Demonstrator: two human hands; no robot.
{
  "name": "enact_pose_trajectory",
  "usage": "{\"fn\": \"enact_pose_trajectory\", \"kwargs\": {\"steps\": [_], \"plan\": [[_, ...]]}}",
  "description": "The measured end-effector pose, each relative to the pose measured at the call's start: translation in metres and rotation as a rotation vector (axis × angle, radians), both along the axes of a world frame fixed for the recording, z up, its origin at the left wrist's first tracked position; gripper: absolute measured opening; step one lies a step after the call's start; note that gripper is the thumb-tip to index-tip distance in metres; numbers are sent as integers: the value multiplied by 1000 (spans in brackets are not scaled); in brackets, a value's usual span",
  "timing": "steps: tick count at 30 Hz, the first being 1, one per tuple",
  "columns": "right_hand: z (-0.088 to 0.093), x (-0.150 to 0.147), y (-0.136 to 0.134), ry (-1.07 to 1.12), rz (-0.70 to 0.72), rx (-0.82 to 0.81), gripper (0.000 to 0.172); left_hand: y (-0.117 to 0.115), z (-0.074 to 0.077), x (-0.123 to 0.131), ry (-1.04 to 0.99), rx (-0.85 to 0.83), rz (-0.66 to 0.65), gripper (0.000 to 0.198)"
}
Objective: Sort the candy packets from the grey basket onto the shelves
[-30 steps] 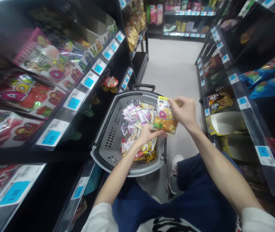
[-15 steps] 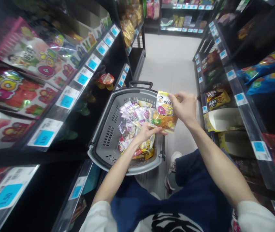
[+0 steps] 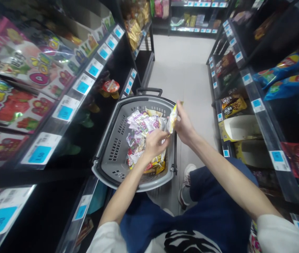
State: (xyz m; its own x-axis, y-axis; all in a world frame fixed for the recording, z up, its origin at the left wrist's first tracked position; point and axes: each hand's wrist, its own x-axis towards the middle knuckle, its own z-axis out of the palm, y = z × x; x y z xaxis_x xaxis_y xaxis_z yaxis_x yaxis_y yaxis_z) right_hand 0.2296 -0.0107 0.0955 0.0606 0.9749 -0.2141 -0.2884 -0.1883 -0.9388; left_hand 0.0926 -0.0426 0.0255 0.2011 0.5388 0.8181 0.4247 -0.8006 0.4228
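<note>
A yellow and white candy bag (image 3: 172, 118) is held edge-on above the right side of a grey shopping basket (image 3: 112, 140). My right hand (image 3: 183, 124) is closed around the bag's right side. At its lower end, my left hand (image 3: 157, 142) pinches the bag between thumb and fingers. Beneath my hands, a heap of small candy bags (image 3: 139, 128) fills the middle and right of the basket, mostly white and purple, with yellow and red ones toward the front. The left hand and forearm hide part of the heap.
Shelves with pink and red candy bags (image 3: 15, 109) and price tags stand close on the left. On the right, a shelf holds blue chip bags (image 3: 291, 84) and brown snack bags (image 3: 233, 104). Pale floor (image 3: 181, 63) runs ahead to another shelf. The basket's black handle (image 3: 149, 92) lies at its far rim.
The candy bag has turned from front-facing to edge-on and shifted slightly left. My right hand has moved left and down with it, and my left hand has curled more.
</note>
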Motion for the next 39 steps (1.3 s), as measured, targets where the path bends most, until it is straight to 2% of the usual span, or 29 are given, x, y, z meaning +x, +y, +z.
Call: {"fn": "enact_pose_trajectory", "kwargs": {"steps": [3, 7, 14, 19, 25, 33, 39], "plan": [[12, -5, -6, 120, -45, -17, 67, 1, -5, -2, 59, 145, -35, 13], [25, 1, -8, 188, -24, -16, 65, 0, -11, -3, 127, 267, -63, 20], [23, 18, -7, 254, -39, -1, 65, 1, -12, -2, 94, 261, -82, 27], [26, 18, -11, 254, -25, 36, 62, 4, -17, -6, 149, 331, -43, 32], [30, 23, -17, 169, -10, 60, 66, -1, -18, -10, 228, 373, -25, 34], [22, 24, -22, -72, -117, 76, 72, -1, -19, -13, 255, 404, -6, 30], [19, 20, -20, -201, -121, 93, 74, 1, -16, -17, 270, 400, -32, 30]]}}
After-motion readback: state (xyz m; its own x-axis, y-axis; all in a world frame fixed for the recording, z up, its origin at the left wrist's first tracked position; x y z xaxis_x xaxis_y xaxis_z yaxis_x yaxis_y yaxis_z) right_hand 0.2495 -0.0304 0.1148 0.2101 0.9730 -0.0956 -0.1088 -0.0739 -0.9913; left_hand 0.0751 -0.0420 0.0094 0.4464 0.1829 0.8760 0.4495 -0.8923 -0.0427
